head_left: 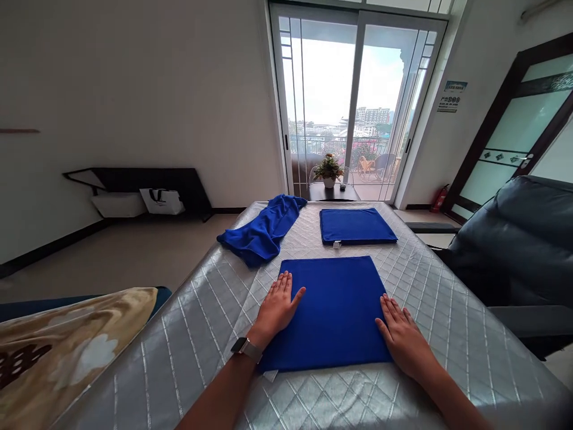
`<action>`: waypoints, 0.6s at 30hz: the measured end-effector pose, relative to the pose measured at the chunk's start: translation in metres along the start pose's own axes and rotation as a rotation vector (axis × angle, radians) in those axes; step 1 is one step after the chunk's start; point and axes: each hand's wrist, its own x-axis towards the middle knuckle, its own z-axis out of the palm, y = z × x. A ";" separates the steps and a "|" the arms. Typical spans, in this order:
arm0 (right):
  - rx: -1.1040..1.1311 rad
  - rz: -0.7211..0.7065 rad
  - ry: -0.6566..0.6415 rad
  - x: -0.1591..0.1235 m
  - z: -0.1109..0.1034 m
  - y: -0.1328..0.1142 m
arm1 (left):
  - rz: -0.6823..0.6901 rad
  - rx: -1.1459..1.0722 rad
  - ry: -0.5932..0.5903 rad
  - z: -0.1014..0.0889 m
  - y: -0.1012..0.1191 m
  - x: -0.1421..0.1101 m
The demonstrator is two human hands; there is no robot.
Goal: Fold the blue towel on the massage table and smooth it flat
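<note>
A blue cloth (pixel 335 316) lies flat and smooth in front of me, with a small white tag at its near left corner. My left hand (pixel 280 304) rests flat on its left edge, thumb spread from the fingers. Along the right edge lies my right hand (pixel 400 331), fingers stretched out and thumb on the cloth. Farther back sits a neatly folded blue cloth stack (pixel 358 226) with a white tag on its near edge. To its left, a crumpled blue cloth (pixel 266 233) is heaped at the table's edge.
All the cloths are on a table with a silver quilted cover (pixel 201 334). Beyond its far end stands a potted plant (pixel 329 170) before a glass sliding door. A dark leather chair (pixel 523 239) is on the right, a patterned blanket (pixel 76 346) on the left.
</note>
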 end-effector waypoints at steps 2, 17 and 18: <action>0.012 -0.003 -0.008 0.001 -0.002 -0.001 | 0.007 0.015 -0.006 0.000 -0.002 0.000; 0.024 -0.004 -0.038 0.001 -0.006 -0.003 | 0.502 -0.112 -0.019 -0.016 0.156 -0.034; 0.013 -0.012 -0.037 0.001 -0.006 -0.003 | 0.538 -0.139 -0.040 -0.011 0.170 -0.037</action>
